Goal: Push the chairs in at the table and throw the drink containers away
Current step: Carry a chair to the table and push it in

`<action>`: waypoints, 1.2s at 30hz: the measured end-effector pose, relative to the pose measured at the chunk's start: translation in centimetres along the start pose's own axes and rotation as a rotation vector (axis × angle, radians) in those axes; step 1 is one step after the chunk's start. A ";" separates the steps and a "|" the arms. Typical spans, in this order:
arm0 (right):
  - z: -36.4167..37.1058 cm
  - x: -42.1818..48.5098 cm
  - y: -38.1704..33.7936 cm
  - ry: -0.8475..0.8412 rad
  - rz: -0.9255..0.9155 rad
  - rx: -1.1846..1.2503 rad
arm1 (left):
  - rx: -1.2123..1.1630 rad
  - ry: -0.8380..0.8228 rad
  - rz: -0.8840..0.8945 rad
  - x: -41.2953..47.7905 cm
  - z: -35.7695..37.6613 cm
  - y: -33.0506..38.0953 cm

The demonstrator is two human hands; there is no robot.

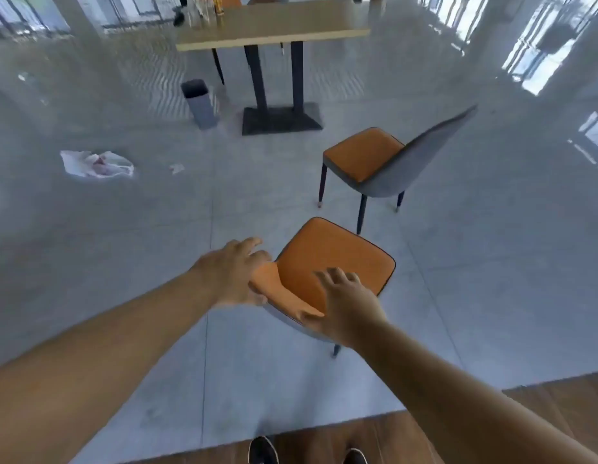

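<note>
An orange-seated chair with a grey back (334, 259) stands right in front of me, well short of the wooden table (274, 28). My left hand (237, 272) grips the left end of its backrest and my right hand (344, 303) grips the right end. A second orange and grey chair (368, 155) stands farther off to the right, turned away from the table. On the table's far left end stand clear bottles (200, 11) and a yellow can (219, 6). A grey bin (200, 102) sits on the floor by the table's base.
A crumpled white plastic bag (96, 164) and a small scrap (176, 168) lie on the grey tiled floor at left. A third chair (230, 0) is tucked at the table's far side. My shoes (262, 450) stand on wooden flooring at the bottom edge.
</note>
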State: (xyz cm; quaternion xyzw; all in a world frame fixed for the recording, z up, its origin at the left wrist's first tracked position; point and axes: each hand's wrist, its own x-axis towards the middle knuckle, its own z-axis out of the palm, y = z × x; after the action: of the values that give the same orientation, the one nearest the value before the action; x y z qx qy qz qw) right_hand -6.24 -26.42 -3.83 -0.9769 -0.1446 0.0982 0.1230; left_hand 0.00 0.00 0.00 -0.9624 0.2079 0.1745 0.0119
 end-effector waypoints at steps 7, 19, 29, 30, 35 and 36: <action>4.6 1.1 -2.5 -0.238 0.107 -0.043 | 0.121 -0.151 0.027 3.0 3.3 -4.0; 5.6 5.4 -3.1 -0.309 0.046 -0.127 | -0.119 -0.039 0.179 5.8 6.8 -9.6; 3.5 15.4 -0.2 -0.282 0.044 -0.079 | -0.227 -0.012 0.019 6.0 7.1 -11.9; 3.3 16.8 -0.2 -0.282 0.030 -0.073 | -0.232 -0.015 -0.014 6.4 6.9 -12.4; 2.6 23.6 0.0 -0.293 -0.073 -0.100 | -0.314 -0.031 -0.131 9.5 5.4 -15.3; 2.4 25.0 0.1 -0.296 -0.090 -0.100 | -0.327 -0.043 -0.151 10.4 4.9 -16.0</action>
State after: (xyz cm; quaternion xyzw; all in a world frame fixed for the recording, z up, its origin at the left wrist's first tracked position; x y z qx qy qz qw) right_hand 16.69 -18.33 -10.00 -0.9492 -0.2093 0.2281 0.0559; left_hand 13.70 10.98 -8.95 -0.9604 0.1038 0.2251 -0.1273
